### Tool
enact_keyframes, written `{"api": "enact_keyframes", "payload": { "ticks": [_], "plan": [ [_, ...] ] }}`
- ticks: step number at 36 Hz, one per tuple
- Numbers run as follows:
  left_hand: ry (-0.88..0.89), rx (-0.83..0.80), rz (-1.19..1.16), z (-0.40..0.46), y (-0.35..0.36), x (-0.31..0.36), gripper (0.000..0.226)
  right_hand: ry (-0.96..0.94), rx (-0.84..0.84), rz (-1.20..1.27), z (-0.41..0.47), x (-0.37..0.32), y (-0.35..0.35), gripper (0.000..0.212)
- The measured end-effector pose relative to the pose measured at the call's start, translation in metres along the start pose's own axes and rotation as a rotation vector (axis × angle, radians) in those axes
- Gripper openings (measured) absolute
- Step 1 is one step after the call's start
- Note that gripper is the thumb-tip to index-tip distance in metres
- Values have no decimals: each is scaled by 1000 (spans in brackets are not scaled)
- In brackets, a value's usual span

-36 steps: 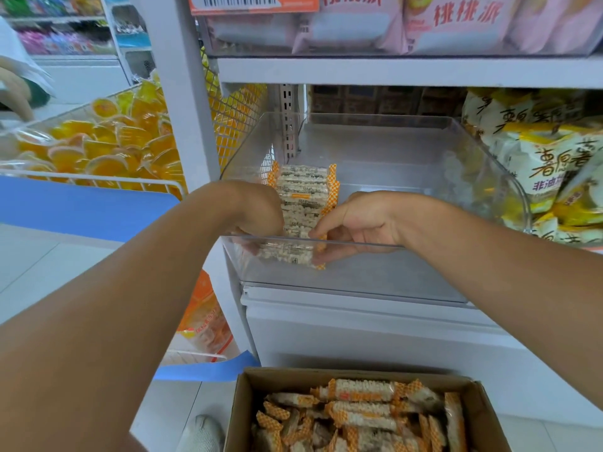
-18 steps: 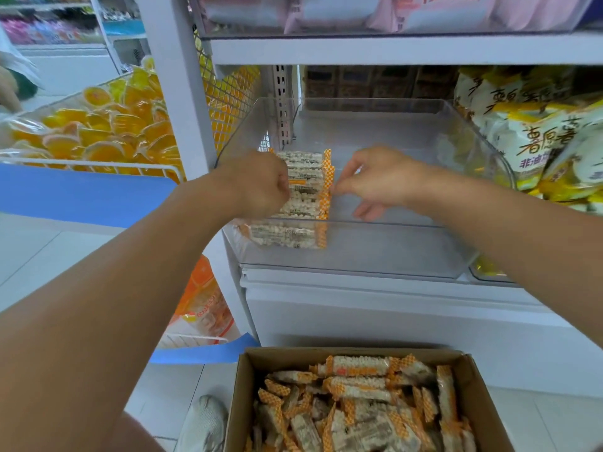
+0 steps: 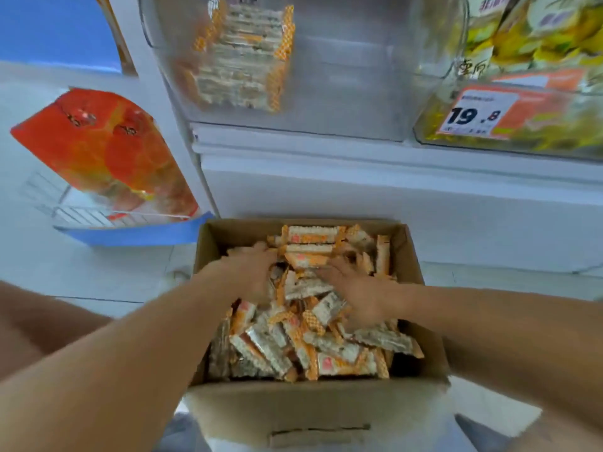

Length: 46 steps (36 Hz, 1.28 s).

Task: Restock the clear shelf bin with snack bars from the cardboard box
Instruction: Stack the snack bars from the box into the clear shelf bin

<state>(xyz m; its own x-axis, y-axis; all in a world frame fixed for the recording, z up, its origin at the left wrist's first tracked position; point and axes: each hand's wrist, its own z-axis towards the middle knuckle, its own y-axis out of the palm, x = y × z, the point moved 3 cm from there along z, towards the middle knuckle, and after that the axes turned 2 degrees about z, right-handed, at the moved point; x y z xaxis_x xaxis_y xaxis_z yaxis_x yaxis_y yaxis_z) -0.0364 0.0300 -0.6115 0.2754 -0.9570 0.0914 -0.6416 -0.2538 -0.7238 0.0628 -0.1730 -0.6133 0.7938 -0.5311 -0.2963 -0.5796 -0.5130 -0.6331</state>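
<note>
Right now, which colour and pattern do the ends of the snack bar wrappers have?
Orange with a white checkered pattern on the snack bars, seen best in the head view.

The cardboard box is plain brown. The snack bars in it are white speckled with grey-brown, with orange-and-white checked wrapper ends; some carry an orange label with a red mark. The stacked bars in the clear shelf bin show the same pattern. The price tag is white and orange with black "19.8". The packets beside it are yellow and white. The bag at left is red-orange. The shelf is white, the panel blue.
</note>
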Motion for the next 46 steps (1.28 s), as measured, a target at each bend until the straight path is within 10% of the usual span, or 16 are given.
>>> {"api": "enact_keyframes", "payload": {
  "ticks": [8, 14, 20, 25, 35, 46],
  "plan": [
    [-60, 108, 63, -11, 54, 34, 85, 15, 227, -237, -13, -4, 15, 70],
    [89, 145, -83, -26, 9, 32, 47, 19, 37, 50, -24, -10, -21, 77],
    [81, 204, -422, -31, -14, 33, 72, 60, -57, 627, -43, -18, -44, 26],
    [34, 131, -659, -53, -40, 25, 133, 38, -146, 879, -69, -11, -68, 58],
    [284, 83, -1178, -102, -125, 49, 62, -71, -73, 996, -124, -17, -141, 56],
    [438, 384, -1033, -165, -224, 17, 50, -350, 8, 1100, -138, -58, -217, 47]
  ]
}}
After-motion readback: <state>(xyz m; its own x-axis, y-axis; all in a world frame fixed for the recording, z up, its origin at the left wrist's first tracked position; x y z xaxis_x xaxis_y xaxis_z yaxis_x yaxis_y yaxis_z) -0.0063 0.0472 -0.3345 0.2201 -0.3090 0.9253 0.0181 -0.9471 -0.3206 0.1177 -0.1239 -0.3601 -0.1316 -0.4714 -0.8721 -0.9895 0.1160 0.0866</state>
